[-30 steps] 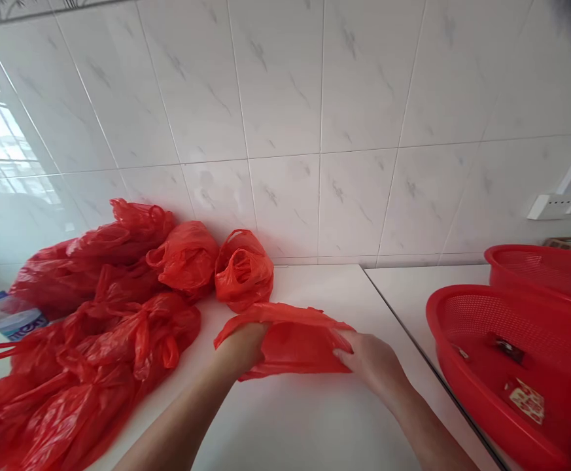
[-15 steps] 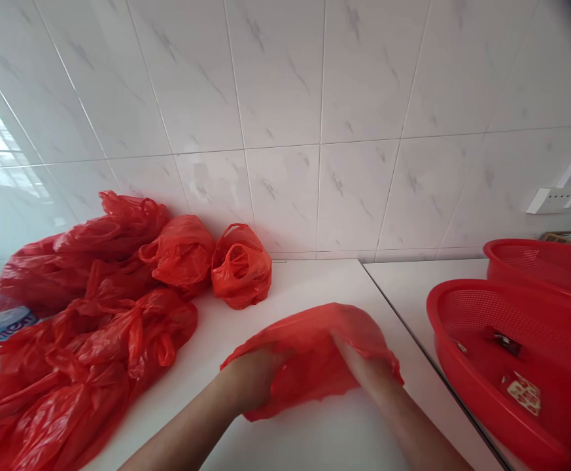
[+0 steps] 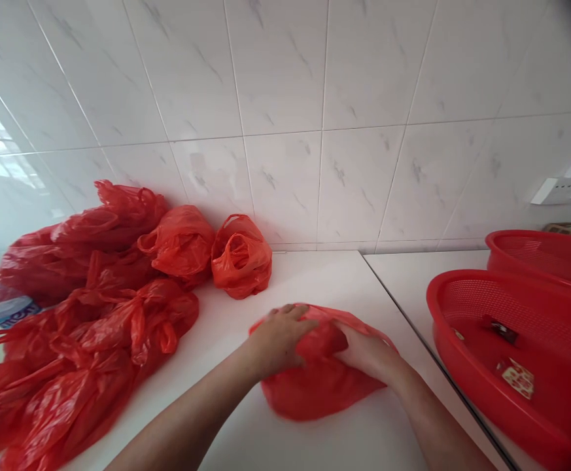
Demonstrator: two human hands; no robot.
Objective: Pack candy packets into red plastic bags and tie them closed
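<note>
A red plastic bag [image 3: 317,386] lies bunched on the white counter [image 3: 314,281] in front of me. My left hand [image 3: 278,337] rests on its top left, fingers curled over the plastic. From the right, my right hand [image 3: 366,350] grips the same bag, fingers closed into its folds. Both hands press the bag down against the counter.
A pile of several red plastic bags [image 3: 93,294] fills the counter's left side, with a knotted one [image 3: 241,258] against the tiled wall. A water bottle [image 3: 0,307] lies at the far left. Two red mesh baskets [image 3: 511,353] stand at the right, holding small packets. A wall socket [image 3: 562,190] is above them.
The flat bag was lifted open between both hands, then gathered into a bundle. Both hands now sit on top of it, pressing it down nearer to me.
</note>
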